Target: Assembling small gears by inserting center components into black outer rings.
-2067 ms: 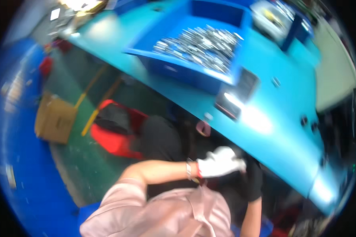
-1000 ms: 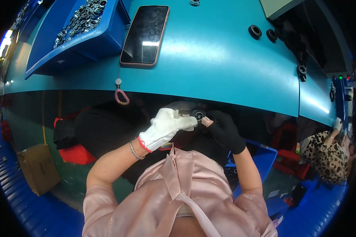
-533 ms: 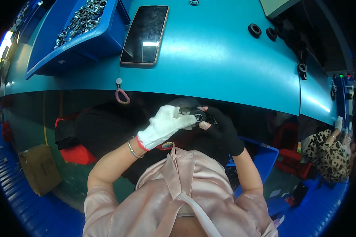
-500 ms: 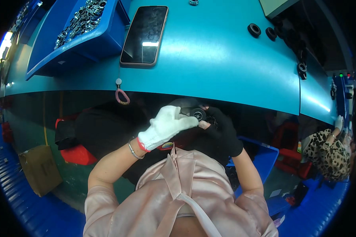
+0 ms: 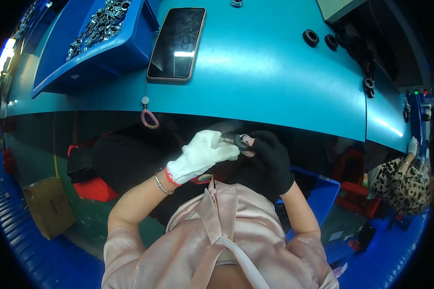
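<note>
My left hand (image 5: 203, 148), in a white knitted glove with a red cuff, has its thumb and fingers closed on a small black toy wheel (image 5: 239, 142). My right hand (image 5: 271, 156) wears a black glove with bare fingertips. Its thumb and finger pinch the wheel from the right side. Both hands are over my lap, just below the table's front edge. The wheel sits tilted, and the fingers cover much of it, so its hub is not clearly visible.
On the turquoise table (image 5: 275, 72) lie a phone (image 5: 177, 44) and several black tyres (image 5: 311, 37). A blue bin (image 5: 108, 57) holds shiny metal-look rims (image 5: 97, 30). A pink loop (image 5: 150, 119) hangs at the edge. Beside my right forearm is another blue bin (image 5: 329, 195). A co-worker (image 5: 402, 185) is at far right.
The wheel has turned from showing its silver hub to a tilted position. My right thumb and finger have shifted up onto it, while my left hand has barely moved.
</note>
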`<state>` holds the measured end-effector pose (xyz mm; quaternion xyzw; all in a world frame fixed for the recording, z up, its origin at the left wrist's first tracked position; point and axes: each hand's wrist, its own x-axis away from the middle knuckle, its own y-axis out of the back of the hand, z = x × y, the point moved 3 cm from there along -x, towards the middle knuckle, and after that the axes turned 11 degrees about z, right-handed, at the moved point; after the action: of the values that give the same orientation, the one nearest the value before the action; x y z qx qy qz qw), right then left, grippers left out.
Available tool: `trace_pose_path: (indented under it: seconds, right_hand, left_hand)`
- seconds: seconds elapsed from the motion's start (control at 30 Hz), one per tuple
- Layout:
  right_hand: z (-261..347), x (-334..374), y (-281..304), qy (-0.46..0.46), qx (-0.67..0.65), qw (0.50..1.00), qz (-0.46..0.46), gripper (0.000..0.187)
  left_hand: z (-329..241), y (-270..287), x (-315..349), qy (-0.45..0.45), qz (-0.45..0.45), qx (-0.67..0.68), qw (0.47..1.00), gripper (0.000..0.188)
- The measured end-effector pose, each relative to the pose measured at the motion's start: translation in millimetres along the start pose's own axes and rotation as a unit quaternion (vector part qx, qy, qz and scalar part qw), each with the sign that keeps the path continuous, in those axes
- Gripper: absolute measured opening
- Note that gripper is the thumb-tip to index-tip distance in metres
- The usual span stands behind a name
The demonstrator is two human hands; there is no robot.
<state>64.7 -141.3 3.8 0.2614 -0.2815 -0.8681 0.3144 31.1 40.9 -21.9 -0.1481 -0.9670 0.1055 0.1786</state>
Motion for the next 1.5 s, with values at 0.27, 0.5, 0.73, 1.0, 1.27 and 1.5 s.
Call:
trace_pose_path:
  seconds: [0.27, 0.5, 0.73, 1.0, 1.27, 1.5]
  right_hand:
    - [-2, 12, -5, -0.044, -0.079, 0.996, -0.002, 0.043]
    - [4, 20, -2, -0.082, 0.016, 0.997, -0.004, 0.046]
    - [6, 22, 3, -0.119, 0.041, 0.991, 0.042, 0.044]
    - [6, 23, 1, -0.121, 0.057, 0.989, 0.063, 0.037]
    - [9, 21, -2, -0.092, 0.089, 0.99, 0.066, 0.037]
    - [-5, 25, 0, -0.152, -0.116, 0.979, 0.065, 0.031]
  left_hand:
    - [-16, -16, 4, 0.049, 0.043, 0.138, 0.988, 0.02]
    - [5, -22, 2, 0.036, 0.061, 0.211, 0.975, 0.012]
    - [-8, -28, 4, 0.036, 0.053, 0.247, 0.967, 0.027]
    - [1, -27, 6, 0.08, 0.038, 0.087, 0.992, 0.021]
    - [0, -30, 6, 0.06, 0.018, 0.11, 0.992, 0.022]
    - [0, -27, 5, 0.083, 0.011, 0.149, 0.985, 0.034]
